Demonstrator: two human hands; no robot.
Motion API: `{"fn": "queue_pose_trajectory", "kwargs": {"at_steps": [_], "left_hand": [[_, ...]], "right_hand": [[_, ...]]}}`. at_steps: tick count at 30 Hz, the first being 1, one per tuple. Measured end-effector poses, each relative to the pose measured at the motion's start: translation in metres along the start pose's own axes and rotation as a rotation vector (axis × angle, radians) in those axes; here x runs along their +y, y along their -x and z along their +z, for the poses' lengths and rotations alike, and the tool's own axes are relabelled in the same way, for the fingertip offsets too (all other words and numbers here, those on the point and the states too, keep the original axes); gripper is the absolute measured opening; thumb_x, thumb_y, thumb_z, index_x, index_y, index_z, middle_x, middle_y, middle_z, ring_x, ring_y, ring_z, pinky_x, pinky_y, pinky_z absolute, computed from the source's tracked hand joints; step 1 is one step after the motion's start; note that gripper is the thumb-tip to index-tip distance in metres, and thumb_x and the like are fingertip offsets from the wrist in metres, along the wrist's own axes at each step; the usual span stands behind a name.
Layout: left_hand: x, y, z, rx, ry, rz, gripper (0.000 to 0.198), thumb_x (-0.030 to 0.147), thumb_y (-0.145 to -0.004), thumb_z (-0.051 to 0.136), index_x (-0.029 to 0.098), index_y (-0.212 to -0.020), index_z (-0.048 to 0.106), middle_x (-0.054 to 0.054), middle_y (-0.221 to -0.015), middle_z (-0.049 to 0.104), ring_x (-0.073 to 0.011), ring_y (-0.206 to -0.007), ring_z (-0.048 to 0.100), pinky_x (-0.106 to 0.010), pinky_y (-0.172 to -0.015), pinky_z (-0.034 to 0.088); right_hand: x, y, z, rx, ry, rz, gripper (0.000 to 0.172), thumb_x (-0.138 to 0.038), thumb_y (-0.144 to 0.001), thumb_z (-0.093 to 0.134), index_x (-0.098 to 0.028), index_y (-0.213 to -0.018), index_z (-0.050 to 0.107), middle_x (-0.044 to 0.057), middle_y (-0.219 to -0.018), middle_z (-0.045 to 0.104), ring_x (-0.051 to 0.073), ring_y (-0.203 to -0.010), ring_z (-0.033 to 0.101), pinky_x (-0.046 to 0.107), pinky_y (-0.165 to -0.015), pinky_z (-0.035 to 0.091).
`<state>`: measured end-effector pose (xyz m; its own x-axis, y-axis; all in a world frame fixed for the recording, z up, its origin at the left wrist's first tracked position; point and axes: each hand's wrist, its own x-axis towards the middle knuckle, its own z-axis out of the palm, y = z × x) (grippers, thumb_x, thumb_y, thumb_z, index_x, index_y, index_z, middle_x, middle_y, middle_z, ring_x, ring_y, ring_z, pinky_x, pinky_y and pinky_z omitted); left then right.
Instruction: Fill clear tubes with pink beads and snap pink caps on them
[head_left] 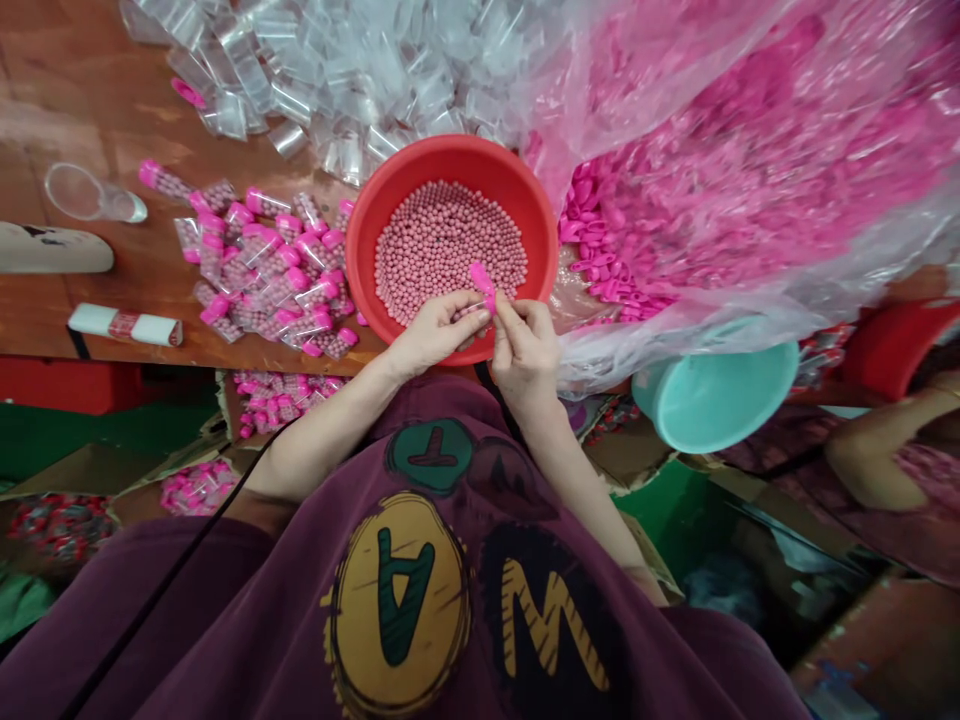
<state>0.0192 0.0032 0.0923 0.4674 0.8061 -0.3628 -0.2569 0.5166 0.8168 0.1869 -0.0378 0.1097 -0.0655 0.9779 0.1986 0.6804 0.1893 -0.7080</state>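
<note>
Over the near rim of a red bowl (360, 240) holding small pink beads (450, 235), my two hands meet. The fingers of my left hand (435, 332) are closed around a small tube, mostly hidden by them, with a few beads just showing. A bright pink flip cap (483, 282) sits at the tube's end, its lid raised. My right hand (529, 352) pinches this cap between thumb and fingertips. Left of the bowl lies a pile of filled clear tubes with pink caps (277, 265).
Clear tubes (345, 80) lie heaped behind the bowl. A plastic bag of pink caps (720, 170) spreads out at right. A turquoise basin (724, 400) stands at the table's edge. Cartons of capped tubes (199, 487) sit below. Another person's arm (885, 450) shows at far right.
</note>
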Motion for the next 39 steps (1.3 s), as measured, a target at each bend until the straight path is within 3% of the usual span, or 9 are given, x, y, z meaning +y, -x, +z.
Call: {"fn": "queue_pose_trajectory", "kwargs": {"at_steps": [8,13,19,24,28,31,34,37,39], "left_hand": [[0.004,0.005,0.002,0.014,0.047,-0.053,0.056,0.067,-0.087,0.084,0.017,-0.109,0.074,0.0,-0.08,0.066,-0.0059,-0.054,0.045,-0.022,-0.05,0.034],[0.007,0.005,0.004,-0.023,0.067,-0.048,0.058,0.07,-0.083,0.087,0.017,-0.102,0.072,0.001,-0.077,0.065,-0.0057,-0.054,0.048,-0.022,-0.051,0.036],[0.004,0.006,0.004,-0.044,0.057,-0.033,0.059,0.068,-0.084,0.088,0.015,-0.106,0.075,-0.001,-0.08,0.068,-0.0065,-0.056,0.05,-0.022,-0.053,0.038],[0.001,0.006,0.007,-0.015,0.069,-0.048,0.059,0.068,-0.083,0.088,0.015,-0.107,0.075,0.001,-0.074,0.062,-0.0075,-0.057,0.049,-0.023,-0.053,0.038],[0.003,0.008,0.015,0.04,0.098,-0.038,0.054,0.064,-0.084,0.089,0.016,-0.104,0.074,0.003,-0.071,0.055,-0.0079,-0.058,0.048,-0.023,-0.054,0.038],[0.011,0.01,0.016,0.046,0.104,-0.059,0.049,0.06,-0.085,0.089,0.016,-0.102,0.074,0.003,-0.07,0.057,-0.0072,-0.056,0.048,-0.022,-0.053,0.037],[0.021,0.012,0.01,-0.071,0.084,-0.119,0.039,0.051,-0.087,0.087,0.014,-0.093,0.076,-0.001,-0.071,0.065,-0.006,-0.053,0.049,-0.021,-0.051,0.035],[0.026,0.013,0.002,-0.215,0.05,-0.235,0.032,0.043,-0.084,0.087,0.013,-0.081,0.075,-0.004,-0.068,0.068,-0.0064,-0.05,0.05,-0.021,-0.048,0.033],[0.024,0.013,-0.002,-0.196,0.084,-0.3,0.03,0.041,-0.08,0.088,0.013,-0.08,0.074,-0.003,-0.066,0.068,-0.0062,-0.048,0.048,-0.021,-0.046,0.031]], "right_hand": [[0.004,-0.011,-0.01,-0.083,-0.211,0.132,0.032,-0.037,-0.11,0.057,-0.028,-0.131,0.079,0.004,-0.1,0.068,0.018,-0.087,0.068,0.036,-0.079,0.064],[0.004,-0.014,-0.019,-0.11,-0.18,0.1,0.031,-0.036,-0.108,0.06,-0.029,-0.13,0.081,0.005,-0.104,0.069,0.021,-0.094,0.069,0.041,-0.086,0.064],[-0.004,0.0,-0.014,-0.07,-0.274,0.246,0.032,-0.039,-0.11,0.058,-0.028,-0.133,0.078,0.005,-0.101,0.07,0.018,-0.085,0.068,0.04,-0.083,0.065],[-0.005,0.004,-0.003,0.024,-0.201,0.157,0.032,-0.037,-0.11,0.057,-0.025,-0.13,0.079,0.006,-0.099,0.069,0.02,-0.089,0.069,0.042,-0.082,0.066],[-0.008,0.004,-0.003,0.04,-0.056,0.098,0.041,-0.038,-0.112,0.048,-0.02,-0.134,0.077,0.012,-0.106,0.071,0.025,-0.1,0.07,0.048,-0.092,0.066],[-0.003,0.003,-0.007,-0.019,-0.194,0.161,0.043,-0.048,-0.112,0.05,-0.021,-0.129,0.079,0.011,-0.108,0.073,0.024,-0.101,0.072,0.046,-0.093,0.066],[0.008,-0.004,-0.003,-0.075,-0.479,0.385,0.052,-0.065,-0.11,0.049,-0.025,-0.119,0.081,0.006,-0.1,0.076,0.02,-0.091,0.074,0.04,-0.085,0.068],[0.012,-0.018,0.009,-0.174,-0.715,0.527,0.069,-0.078,-0.108,0.039,-0.024,-0.126,0.078,0.007,-0.097,0.08,0.021,-0.086,0.076,0.038,-0.075,0.069],[0.01,-0.026,0.013,-0.209,-0.76,0.511,0.071,-0.076,-0.109,0.036,-0.021,-0.133,0.074,0.01,-0.101,0.082,0.022,-0.089,0.078,0.039,-0.077,0.07]]}}
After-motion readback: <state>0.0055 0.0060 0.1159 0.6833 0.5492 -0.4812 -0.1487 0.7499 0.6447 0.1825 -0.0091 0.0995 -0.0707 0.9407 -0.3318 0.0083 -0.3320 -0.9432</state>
